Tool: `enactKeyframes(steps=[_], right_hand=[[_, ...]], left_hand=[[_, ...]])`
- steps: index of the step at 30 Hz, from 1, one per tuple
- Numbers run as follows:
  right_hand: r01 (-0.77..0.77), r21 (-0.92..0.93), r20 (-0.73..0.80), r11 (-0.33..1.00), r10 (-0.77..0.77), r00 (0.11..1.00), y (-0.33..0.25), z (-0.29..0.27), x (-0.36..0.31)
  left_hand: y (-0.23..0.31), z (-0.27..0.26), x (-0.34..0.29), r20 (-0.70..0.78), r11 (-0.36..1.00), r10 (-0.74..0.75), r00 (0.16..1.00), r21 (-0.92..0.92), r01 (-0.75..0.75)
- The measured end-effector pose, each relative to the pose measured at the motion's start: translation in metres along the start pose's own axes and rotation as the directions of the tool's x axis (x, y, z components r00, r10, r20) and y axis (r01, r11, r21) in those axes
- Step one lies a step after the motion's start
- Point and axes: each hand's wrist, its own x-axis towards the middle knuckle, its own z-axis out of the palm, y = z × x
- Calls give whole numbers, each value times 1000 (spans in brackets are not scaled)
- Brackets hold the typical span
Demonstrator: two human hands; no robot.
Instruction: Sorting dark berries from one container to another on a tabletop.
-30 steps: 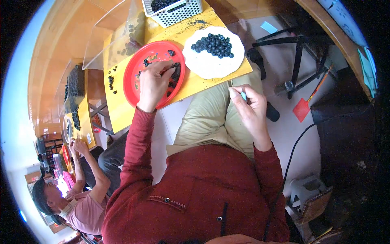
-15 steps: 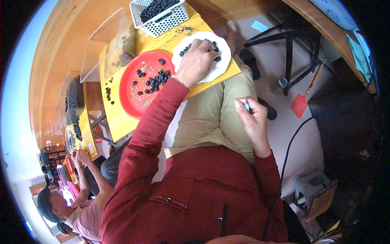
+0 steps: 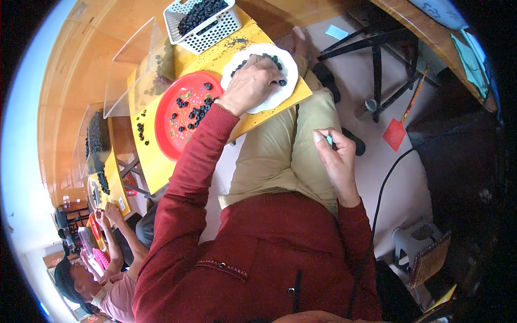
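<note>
My left hand (image 3: 254,83) reaches over the white plate (image 3: 290,81), back of the hand up and fingers curled together among small black ring-like parts (image 3: 273,60). Its fingertips are hidden, so I cannot see what is between them. Beside that wrist lies a red plate (image 3: 168,141) with more black parts (image 3: 200,112), partly covered by my sleeve. My right hand (image 3: 338,161), above my right thigh, is closed with thumb and fingers around a small tool with a light-blue handle (image 3: 329,140); most of it is hidden in the grip.
A white perforated basket (image 3: 212,39) full of black parts stands at the table's far end. Loose parts lie on the yellow table (image 3: 141,161). Clear panels (image 3: 132,70) rise at left. A co-worker (image 3: 91,285) sits at lower left. A red fly swatter (image 3: 396,134) and stool (image 3: 414,245) are at right.
My left hand stays at the white plate, its fingers drawn closer together. My right hand keeps the small tool at nearly the same spot. The view has shifted slightly.
</note>
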Motion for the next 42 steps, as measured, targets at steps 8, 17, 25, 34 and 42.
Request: enactKeyframes(steps=[8,17,25,34,42], right_hand=[[-25,-16,-31,1000,25,999,-2,-6,-7],[-17,-33,-34,999,16,999,-12,7,7],[330,-92,-27,940,-333,942,-47,60,39],[183,75,65,980,-188,980,-46,62,32],[186,155,117,970,-205,972,-55,67,24]], left_hand=[[-5,3,-3,32,999,10,999,-50,-8],[18,-19,-19,-81,948,-102,992,-310,72],[58,-32,-49,-75,801,-261,962,-573,173],[64,-17,-74,30,201,-445,895,-971,132],[70,-5,-87,160,-371,-442,883,-929,-17]])
